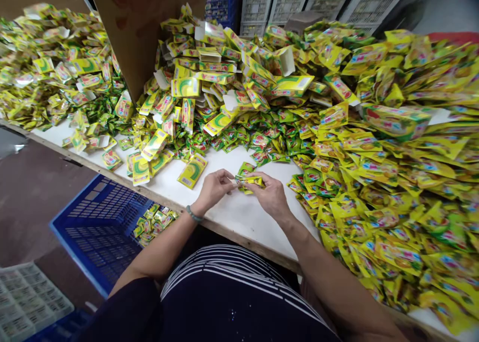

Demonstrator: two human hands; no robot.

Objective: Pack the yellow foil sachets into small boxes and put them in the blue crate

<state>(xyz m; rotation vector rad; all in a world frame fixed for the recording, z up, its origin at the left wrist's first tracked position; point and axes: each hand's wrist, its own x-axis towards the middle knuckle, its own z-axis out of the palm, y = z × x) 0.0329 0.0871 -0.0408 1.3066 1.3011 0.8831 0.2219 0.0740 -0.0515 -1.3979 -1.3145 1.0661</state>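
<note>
Above the white tabletop, my two hands meet at a small yellow carton. My right hand grips it between thumb and fingers. At the carton's left end, the thumb and fingertips of my left hand are pinched together, touching it; exactly what they grip is too small to make out. Just behind the carton lies a green sachet. A flat yellow box rests to the left of my left hand, and a pile of green sachets spreads beyond both hands.
Yellow pouches are heaped along the right. Small yellow cartons, several with raised flaps, pile up at the back beside a cardboard divider. Below the table's left edge sits a blue crate holding filled cartons. White crates are stacked behind.
</note>
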